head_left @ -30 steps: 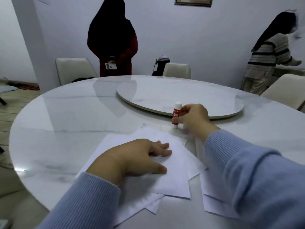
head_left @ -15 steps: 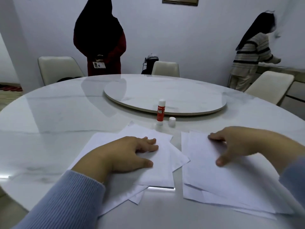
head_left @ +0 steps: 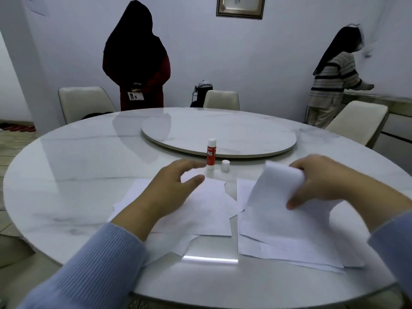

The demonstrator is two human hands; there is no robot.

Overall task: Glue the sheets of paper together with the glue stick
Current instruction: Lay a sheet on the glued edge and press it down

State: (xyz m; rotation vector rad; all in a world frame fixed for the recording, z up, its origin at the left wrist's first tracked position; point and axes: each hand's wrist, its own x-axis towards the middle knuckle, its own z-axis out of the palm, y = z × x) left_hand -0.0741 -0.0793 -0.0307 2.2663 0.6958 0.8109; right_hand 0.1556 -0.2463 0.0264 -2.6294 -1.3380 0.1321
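Sheets of thin white paper lie in two loose heaps on the round white marble-look table [head_left: 66, 175]: the fanned left pile [head_left: 200, 210] and the right stack [head_left: 278, 230], just apart. The right hand [head_left: 321, 181] pinches the top sheet [head_left: 274, 192] of that stack, its far edge curled up; such limp paper could crease, or drag a second sheet along. The left hand [head_left: 171, 188] hovers above the left pile with fingers spread and relaxed, gripping nothing; unpinned, those sheets may slide. Beyond them, the upright red-and-white glue stick [head_left: 211, 154] stands uncapped beside its small white cap [head_left: 225, 166], where a brushing hand could topple it.
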